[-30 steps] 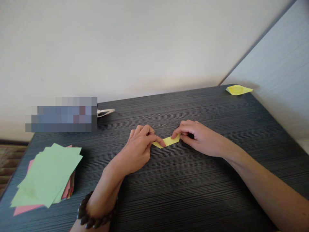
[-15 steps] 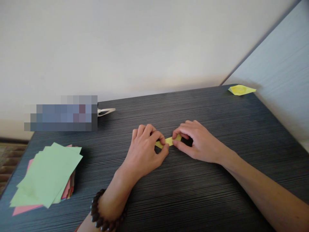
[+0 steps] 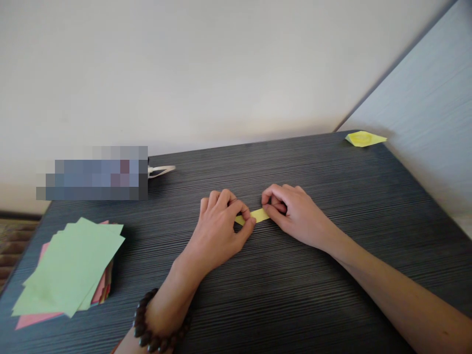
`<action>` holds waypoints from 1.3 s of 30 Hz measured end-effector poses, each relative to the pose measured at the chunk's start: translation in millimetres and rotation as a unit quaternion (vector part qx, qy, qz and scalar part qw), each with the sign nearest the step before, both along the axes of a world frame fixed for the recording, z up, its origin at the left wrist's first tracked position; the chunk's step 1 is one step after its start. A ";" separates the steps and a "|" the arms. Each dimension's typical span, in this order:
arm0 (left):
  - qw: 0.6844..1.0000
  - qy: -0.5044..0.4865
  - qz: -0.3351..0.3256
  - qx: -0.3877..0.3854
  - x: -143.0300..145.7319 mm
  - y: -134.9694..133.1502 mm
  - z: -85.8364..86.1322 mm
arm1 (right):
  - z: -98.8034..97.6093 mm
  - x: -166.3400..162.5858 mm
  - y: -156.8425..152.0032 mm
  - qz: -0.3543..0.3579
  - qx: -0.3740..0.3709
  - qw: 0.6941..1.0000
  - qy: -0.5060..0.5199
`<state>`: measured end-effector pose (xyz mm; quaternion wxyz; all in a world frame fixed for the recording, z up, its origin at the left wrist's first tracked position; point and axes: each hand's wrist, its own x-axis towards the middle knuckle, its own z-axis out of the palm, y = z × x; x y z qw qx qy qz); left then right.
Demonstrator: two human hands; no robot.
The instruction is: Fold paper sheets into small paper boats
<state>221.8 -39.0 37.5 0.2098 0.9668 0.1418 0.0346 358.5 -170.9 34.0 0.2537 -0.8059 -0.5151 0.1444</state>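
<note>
A small folded yellow paper strip (image 3: 258, 215) lies on the dark striped table (image 3: 295, 295) between my two hands. My left hand (image 3: 217, 228), with a dark bead bracelet on its wrist, pinches the strip's left end between thumb and forefinger. The strip's right end is pinched by my right hand (image 3: 293, 211), whose fingers are curled over it. Both ends of the strip are hidden under my fingers.
A stack of green and pink paper sheets (image 3: 70, 265) lies at the table's left edge. A finished yellow folded paper piece (image 3: 363, 138) sits at the far right corner by the grey wall panel. A white object (image 3: 160, 170) lies near a blurred patch at the back left.
Both hands have closed in on the yellow strip, so less of it shows. My left wrist with the bracelet has come further into view.
</note>
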 end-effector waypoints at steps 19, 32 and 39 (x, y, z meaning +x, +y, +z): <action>0.996 -0.014 0.071 0.055 5.1 -14.5 -4.2 | 4.3 3.3 -3.1 0.023 -0.023 0.999 0.020; 1.000 0.000 0.004 0.004 -0.7 -0.4 -3.8 | 6.2 2.7 -6.1 0.073 -0.049 0.996 -0.016; 0.999 0.021 -0.020 -0.026 -3.1 4.4 -0.9 | 8.5 10.0 -9.7 0.090 -0.057 0.994 0.027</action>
